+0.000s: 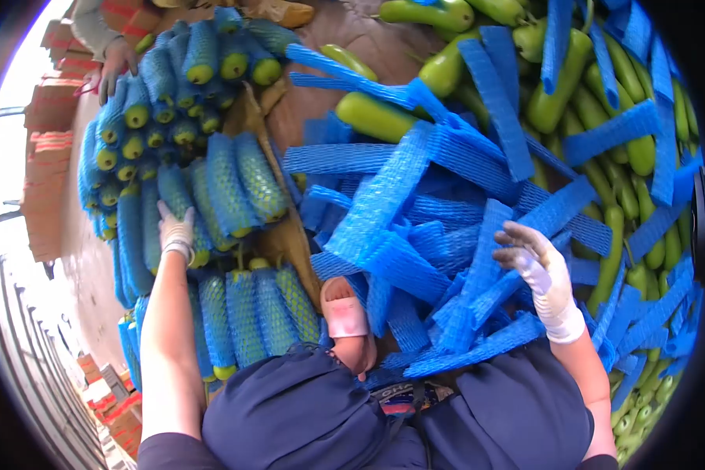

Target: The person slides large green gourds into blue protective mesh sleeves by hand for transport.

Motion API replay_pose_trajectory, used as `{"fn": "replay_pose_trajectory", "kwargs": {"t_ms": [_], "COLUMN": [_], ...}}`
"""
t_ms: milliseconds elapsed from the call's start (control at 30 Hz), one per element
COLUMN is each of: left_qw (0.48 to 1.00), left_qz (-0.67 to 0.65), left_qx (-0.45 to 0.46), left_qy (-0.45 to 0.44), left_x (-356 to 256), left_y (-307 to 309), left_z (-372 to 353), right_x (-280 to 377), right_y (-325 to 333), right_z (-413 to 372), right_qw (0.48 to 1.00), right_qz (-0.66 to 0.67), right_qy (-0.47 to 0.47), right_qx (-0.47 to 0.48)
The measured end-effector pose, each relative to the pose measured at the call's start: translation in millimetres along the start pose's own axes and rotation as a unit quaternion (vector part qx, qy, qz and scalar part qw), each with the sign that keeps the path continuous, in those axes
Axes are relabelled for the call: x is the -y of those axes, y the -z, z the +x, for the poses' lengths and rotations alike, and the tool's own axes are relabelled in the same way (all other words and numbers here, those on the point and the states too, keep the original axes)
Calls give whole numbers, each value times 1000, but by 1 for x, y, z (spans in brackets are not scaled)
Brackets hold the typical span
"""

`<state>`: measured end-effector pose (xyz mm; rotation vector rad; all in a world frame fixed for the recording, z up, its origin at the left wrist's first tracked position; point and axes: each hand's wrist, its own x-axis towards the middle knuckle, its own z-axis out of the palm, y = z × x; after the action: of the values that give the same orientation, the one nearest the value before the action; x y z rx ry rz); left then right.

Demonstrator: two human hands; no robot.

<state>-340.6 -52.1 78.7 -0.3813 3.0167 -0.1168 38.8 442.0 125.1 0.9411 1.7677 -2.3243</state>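
My left hand (177,233), in a white glove, lies with its fingers spread on a green gourd in a blue foam net sleeve (174,188). That gourd is part of a stacked pile of sleeved gourds (254,180) on the left. My right hand (534,274), also gloved, is raised over a heap of loose blue foam net sleeves (415,211), its fingers apart and slightly curled. Nothing shows in its grasp. Bare green gourds (556,86) lie at the upper right, some partly covered by loose sleeves.
Another person's hand (117,66) is at the pile's upper left. Brown paper (278,196) runs along the pile's right side. Cardboard boxes (51,172) are stacked at the far left. My sandalled foot (345,317) stands between pile and heap.
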Motion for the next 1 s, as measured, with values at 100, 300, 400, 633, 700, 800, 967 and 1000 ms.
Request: {"fn": "replay_pose_trajectory", "kwargs": {"t_ms": [100,300,400,633,700,800,967,1000], "left_qw": [983,817,720,643,596,579,608,609], "left_qz": [145,-432,-355,-406,-490,-429,-388,-385], "left_qx": [-91,66,184,509,542,594,628,616], "left_qy": [-64,-377,-567,-403,-333,-359,-290,-320], "left_x": [-10,-140,-194,-211,-222,-234,-242,-244], "left_y": [-6,31,91,97,115,134,163,171], "left_z": [2,-112,-198,-233,-248,-253,-279,-284], "right_x": [1,-7,-25,72,71,66,67,70], "right_y": [-9,-72,-90,-28,-16,-19,-22,-23], "right_z": [10,34,34,5,8,11,9,10], "right_qw": [989,827,853,888,887,870,826,825], "right_qz": [-123,-406,-403,-190,-200,-260,-331,-331], "right_qy": [66,348,294,400,395,394,445,446], "right_qx": [38,171,152,128,130,143,103,101]}}
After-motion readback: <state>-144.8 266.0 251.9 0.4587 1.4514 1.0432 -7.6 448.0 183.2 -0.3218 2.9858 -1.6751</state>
